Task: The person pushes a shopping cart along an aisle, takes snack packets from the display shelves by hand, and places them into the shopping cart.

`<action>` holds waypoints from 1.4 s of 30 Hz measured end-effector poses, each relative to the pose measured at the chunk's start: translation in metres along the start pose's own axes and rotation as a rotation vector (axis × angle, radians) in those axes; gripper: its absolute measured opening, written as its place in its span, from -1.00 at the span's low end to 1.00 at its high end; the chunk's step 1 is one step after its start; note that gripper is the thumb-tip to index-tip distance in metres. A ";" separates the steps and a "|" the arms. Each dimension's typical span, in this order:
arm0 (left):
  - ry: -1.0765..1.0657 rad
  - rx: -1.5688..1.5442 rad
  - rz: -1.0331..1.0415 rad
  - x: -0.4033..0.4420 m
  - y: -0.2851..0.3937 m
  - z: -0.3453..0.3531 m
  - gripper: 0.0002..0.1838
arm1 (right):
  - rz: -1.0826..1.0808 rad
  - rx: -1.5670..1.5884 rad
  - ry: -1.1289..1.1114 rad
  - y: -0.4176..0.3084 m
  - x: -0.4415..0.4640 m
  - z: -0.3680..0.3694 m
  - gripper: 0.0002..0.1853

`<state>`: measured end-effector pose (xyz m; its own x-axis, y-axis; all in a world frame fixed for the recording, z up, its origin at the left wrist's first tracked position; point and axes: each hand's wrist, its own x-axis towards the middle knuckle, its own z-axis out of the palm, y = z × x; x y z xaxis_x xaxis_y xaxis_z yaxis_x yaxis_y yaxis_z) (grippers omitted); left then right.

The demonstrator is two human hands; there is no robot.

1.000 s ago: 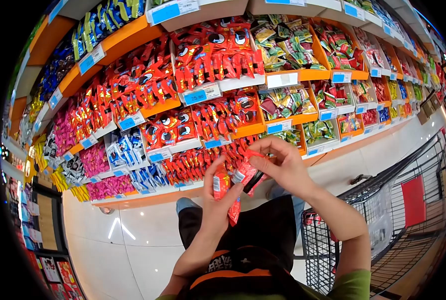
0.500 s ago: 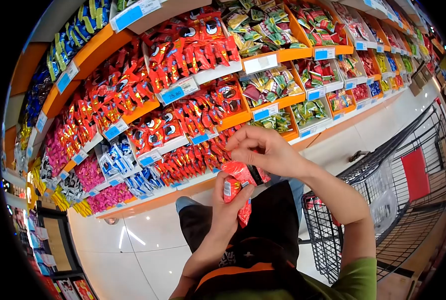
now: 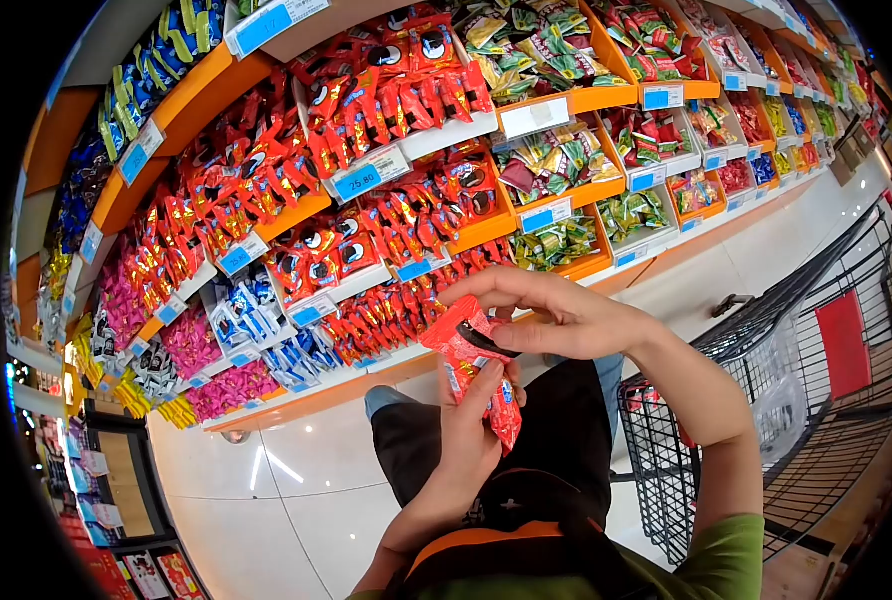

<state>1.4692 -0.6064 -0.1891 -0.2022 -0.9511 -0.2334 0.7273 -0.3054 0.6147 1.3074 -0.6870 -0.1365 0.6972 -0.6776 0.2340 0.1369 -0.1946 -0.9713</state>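
Note:
A red snack packet [image 3: 460, 342] with a dark patch near its top is held tilted in front of my body. My left hand [image 3: 471, 430] grips its lower half, thumb across the front. From the right, my right hand [image 3: 571, 318] curves around the upper part, its thumb and fingers at the dark patch and the index finger over the top edge. Part of the packet is covered by my fingers. Just beyond my hands are bins of similar-looking red packets [image 3: 391, 318].
Tiered candy shelves curve across the front, with a price tag [image 3: 369, 174], green-and-yellow packets [image 3: 556, 160], blue-and-white packets [image 3: 246, 312] and pink packets [image 3: 191, 345]. On my right stands a black wire shopping cart [image 3: 666, 470]. White floor tiles [image 3: 316, 500] lie below.
My right hand has come down from above the packet and now closes around its upper part. The packet has turned, showing more of its front. The view has shifted slightly.

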 end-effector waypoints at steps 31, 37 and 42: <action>-0.025 -0.004 -0.086 -0.008 0.000 0.006 -0.66 | 0.093 0.026 -0.054 -0.010 -0.002 0.000 -0.29; -0.015 -0.045 -0.106 -0.010 0.002 0.008 -0.73 | -0.016 -0.054 -0.067 -0.001 0.000 0.000 -0.30; -0.029 -0.029 -0.067 -0.011 0.000 0.008 -0.72 | 0.050 -0.055 -0.100 -0.010 -0.001 -0.002 -0.29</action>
<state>1.4662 -0.5958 -0.1808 -0.2695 -0.9298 -0.2507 0.7300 -0.3671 0.5765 1.3040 -0.6855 -0.1272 0.7690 -0.6141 0.1774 0.0636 -0.2027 -0.9772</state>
